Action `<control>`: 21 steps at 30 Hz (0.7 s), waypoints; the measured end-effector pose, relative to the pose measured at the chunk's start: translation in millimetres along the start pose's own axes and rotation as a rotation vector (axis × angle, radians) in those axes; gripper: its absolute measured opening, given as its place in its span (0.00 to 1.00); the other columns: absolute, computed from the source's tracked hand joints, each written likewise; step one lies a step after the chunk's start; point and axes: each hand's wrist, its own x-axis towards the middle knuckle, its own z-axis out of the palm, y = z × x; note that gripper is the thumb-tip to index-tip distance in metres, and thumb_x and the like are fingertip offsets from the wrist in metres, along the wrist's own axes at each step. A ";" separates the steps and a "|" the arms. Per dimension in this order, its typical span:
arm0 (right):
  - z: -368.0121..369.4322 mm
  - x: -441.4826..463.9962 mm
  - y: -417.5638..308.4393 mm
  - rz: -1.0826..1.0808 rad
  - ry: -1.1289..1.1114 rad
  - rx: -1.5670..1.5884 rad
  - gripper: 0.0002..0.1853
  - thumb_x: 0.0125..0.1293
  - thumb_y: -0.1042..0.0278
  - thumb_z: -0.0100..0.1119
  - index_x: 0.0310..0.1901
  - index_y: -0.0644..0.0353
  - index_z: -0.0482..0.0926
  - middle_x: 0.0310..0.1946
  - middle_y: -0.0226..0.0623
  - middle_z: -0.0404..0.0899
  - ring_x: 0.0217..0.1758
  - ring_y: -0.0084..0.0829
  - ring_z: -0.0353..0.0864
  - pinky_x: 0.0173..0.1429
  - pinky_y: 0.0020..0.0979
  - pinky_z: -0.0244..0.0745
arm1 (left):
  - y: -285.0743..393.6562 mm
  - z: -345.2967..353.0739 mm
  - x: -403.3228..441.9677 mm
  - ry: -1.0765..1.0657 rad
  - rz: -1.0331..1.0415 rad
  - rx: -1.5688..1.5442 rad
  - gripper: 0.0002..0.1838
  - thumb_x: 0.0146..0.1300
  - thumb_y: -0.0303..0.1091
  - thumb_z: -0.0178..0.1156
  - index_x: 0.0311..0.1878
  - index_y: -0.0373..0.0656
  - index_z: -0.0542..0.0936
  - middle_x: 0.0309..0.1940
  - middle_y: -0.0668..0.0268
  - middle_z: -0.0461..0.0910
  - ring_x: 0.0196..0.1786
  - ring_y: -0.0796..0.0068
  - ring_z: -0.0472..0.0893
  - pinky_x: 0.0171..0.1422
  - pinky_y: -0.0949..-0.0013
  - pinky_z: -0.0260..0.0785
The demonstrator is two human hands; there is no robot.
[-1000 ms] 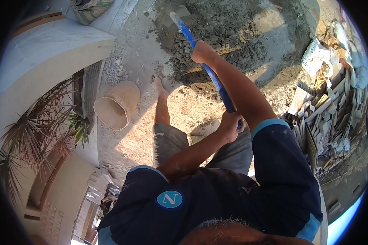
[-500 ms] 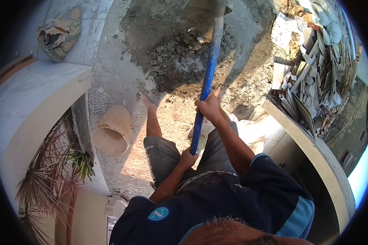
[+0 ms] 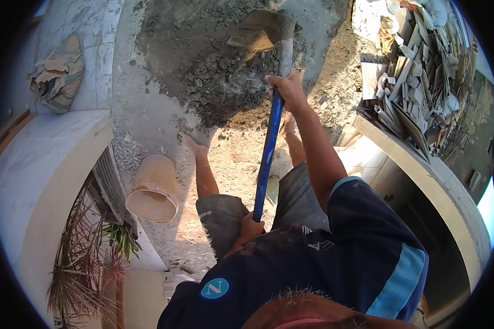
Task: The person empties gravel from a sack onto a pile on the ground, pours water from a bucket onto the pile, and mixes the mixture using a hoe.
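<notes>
A hoe (image 3: 269,148) with a blue-painted handle runs up the middle of the view, its wide metal blade (image 3: 253,32) at the far end over a grey mortar pile (image 3: 217,77). My left hand (image 3: 251,226) is wrapped round the handle's near end, close to my waist. Higher up, just below the bare grey section, my right hand (image 3: 291,92) grips the same handle with the arm stretched forward. The blade's lower edge sits at or just above the pile; contact is unclear.
My bare feet stand at the pile's near edge. A dusty bucket (image 3: 152,189) lies tipped at left, near plants (image 3: 88,263) and a white ledge (image 3: 33,164). A crumpled sack (image 3: 57,77) rests on the far ledge. Broken tiles and debris (image 3: 411,82) are heaped at right above a curved wall (image 3: 422,170).
My right hand has moved far up the handle toward the blade. My left hand is a little closer to my body, and the blade shows lower in view.
</notes>
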 end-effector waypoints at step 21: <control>67.8 311.3 -79.1 -0.513 0.335 -0.569 0.07 0.57 0.72 0.61 0.36 0.63 0.84 0.29 0.45 0.83 0.34 0.43 0.84 0.36 0.40 0.79 | 332.0 -48.6 354.3 0.086 0.343 -0.254 0.14 0.53 0.26 0.69 0.39 0.37 0.75 0.25 0.64 0.75 0.22 0.72 0.75 0.28 0.65 0.67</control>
